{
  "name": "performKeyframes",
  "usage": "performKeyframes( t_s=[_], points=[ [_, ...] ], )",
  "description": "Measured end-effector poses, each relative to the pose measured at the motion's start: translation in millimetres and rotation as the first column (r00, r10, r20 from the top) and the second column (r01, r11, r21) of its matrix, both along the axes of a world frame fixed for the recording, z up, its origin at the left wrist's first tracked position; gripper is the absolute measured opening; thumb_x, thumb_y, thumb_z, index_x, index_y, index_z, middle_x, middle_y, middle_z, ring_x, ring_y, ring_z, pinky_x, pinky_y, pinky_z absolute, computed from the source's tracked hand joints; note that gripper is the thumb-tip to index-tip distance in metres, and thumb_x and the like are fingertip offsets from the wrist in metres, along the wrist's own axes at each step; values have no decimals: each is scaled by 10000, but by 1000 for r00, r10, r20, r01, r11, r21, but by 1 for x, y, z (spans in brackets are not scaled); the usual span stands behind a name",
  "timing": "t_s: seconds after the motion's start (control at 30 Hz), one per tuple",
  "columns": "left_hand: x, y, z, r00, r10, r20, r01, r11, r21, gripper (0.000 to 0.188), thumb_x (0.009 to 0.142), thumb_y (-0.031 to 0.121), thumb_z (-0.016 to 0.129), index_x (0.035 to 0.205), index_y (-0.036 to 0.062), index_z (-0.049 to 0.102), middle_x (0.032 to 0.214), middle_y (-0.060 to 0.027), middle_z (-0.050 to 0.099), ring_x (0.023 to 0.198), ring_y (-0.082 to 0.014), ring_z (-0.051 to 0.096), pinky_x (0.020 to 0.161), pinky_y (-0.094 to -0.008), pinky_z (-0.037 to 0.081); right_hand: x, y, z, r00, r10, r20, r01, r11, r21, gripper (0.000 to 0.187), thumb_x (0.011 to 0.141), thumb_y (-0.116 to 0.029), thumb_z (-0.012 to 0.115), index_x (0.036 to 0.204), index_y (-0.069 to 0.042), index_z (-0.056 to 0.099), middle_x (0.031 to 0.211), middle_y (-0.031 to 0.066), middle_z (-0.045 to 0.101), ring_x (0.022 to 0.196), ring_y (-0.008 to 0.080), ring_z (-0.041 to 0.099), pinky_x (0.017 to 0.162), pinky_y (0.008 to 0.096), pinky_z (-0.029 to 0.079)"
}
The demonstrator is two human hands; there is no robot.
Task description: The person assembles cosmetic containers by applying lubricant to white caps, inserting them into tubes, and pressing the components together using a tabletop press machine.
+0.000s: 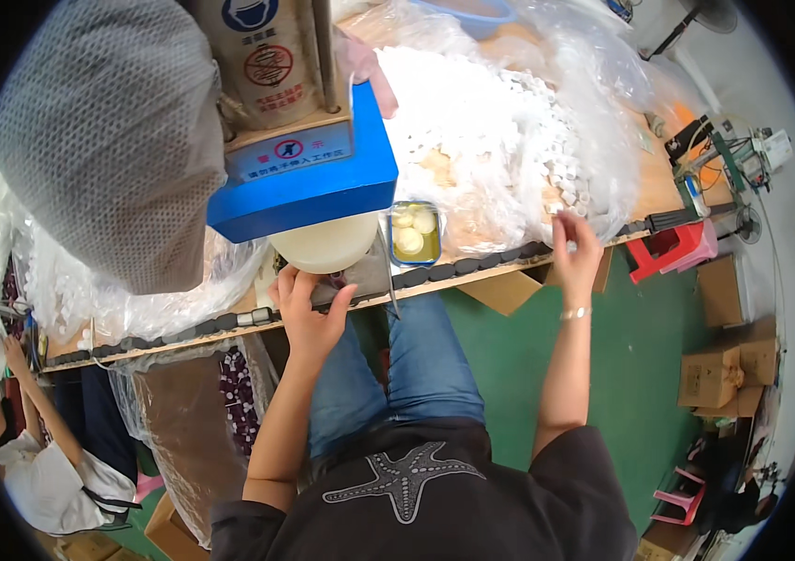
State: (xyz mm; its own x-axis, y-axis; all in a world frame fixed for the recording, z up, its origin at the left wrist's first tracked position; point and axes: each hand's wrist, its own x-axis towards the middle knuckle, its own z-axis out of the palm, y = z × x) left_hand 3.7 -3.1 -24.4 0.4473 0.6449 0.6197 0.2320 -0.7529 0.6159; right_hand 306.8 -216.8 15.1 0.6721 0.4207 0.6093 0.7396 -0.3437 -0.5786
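My left hand (309, 309) is at the near edge of the blue-fronted press machine (309, 178), under its round cream-coloured head (327, 245). Its thumb and fingers are spread around a small dark purplish part (338, 279) that sits on the grey base; the head partly hides this part. Over the table's padded front edge, my right hand (578, 254) has its thumb and fingers curled together on what looks like a small white cap. Just beyond it lies a large heap of small white caps (561, 164) on clear plastic sheeting.
A blue-rimmed tray (414, 254) with pale round pieces stands right of the press. A grey mesh cover (112, 131) bulges at upper left. Below the table hangs a bag (187, 411) beside purple-and-white pieces. Red stools, cardboard boxes (711, 376) and another person (65, 477) are around.
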Motion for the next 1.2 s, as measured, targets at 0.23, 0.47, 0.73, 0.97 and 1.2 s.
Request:
performKeyframes(
  t_s=[0.23,0.47,0.73,0.97,1.2],
  points=[
    [2,6,-13,999,-14,39,13,1000,29,306,696,157,788,964,52,682,1032,-102,626,1028,-268,512,877,-397,308,96,-1,-5,984,57,171,49,827,-560,214,738,52,621,935,-1,686,818,207,672,773,400,634,721,427,512],
    [2,5,-10,999,-14,35,13,1000,22,316,698,177,788,975,61,690,1040,-95,632,1032,-260,515,886,-398,298,101,5,-10,985,-6,-171,-95,811,-577,273,737,7,672,1009,-9,684,802,207,677,745,299,678,691,370,527],
    [0,7,-11,998,8,60,-12,998,69,336,693,182,793,984,50,688,1043,-84,643,1028,-257,523,880,-398,304,63,20,6,949,101,-299,-127,989,-69,214,810,-47,730,934,3,562,804,66,649,714,125,629,628,266,518],
    [1,8,-13,999,-16,45,13,997,72,327,689,178,793,969,47,686,1006,-56,661,1006,-250,542,877,-401,306,-60,97,35,721,678,-143,-691,691,-212,203,802,-32,676,1004,-37,686,939,103,662,796,246,658,691,320,533],
    [3,3,-7,998,8,63,-11,998,60,312,689,181,792,947,44,683,995,-59,660,1006,-251,545,878,-406,303,-66,114,3,717,696,-42,-582,564,-586,158,790,-74,676,942,-37,699,917,109,650,808,304,642,720,376,525]
  ],
)
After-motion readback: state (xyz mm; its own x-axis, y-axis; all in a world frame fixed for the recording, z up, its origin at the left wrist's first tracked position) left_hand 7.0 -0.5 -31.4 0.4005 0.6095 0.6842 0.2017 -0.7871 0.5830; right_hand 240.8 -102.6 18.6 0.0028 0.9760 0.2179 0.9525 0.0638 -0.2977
